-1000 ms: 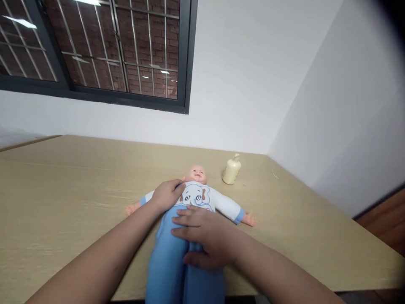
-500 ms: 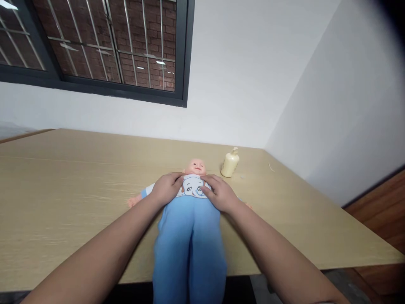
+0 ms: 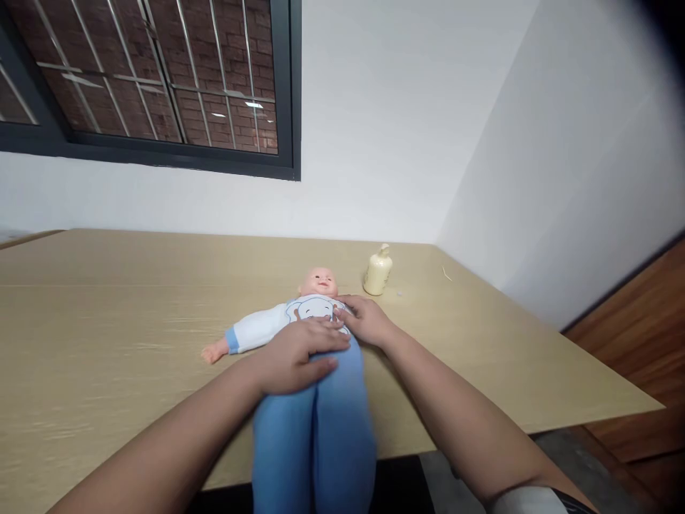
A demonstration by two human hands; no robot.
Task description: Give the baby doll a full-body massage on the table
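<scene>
A baby doll lies on its back on the table, head toward the wall, in a white top with a cartoon face and blue trousers. Its legs reach past the table's near edge. Across the doll's belly and the top of the trousers rests my left hand, open and flat with fingers pointing right. My right hand lies on the doll's chest at its right side in view, fingers stretched out and holding nothing. That hand and forearm hide the doll's arm on the right; the other arm is spread out on the table.
A cream pump bottle stands behind my right hand. A thin pale strand lies farther right on the wooden table. White walls border the table at the back and right, and a barred window is at upper left.
My left hand has slid from the doll's chest down to its belly, uncovering the sleeve and arm on the left. My right hand stays on the chest. The view has shifted slightly right.
</scene>
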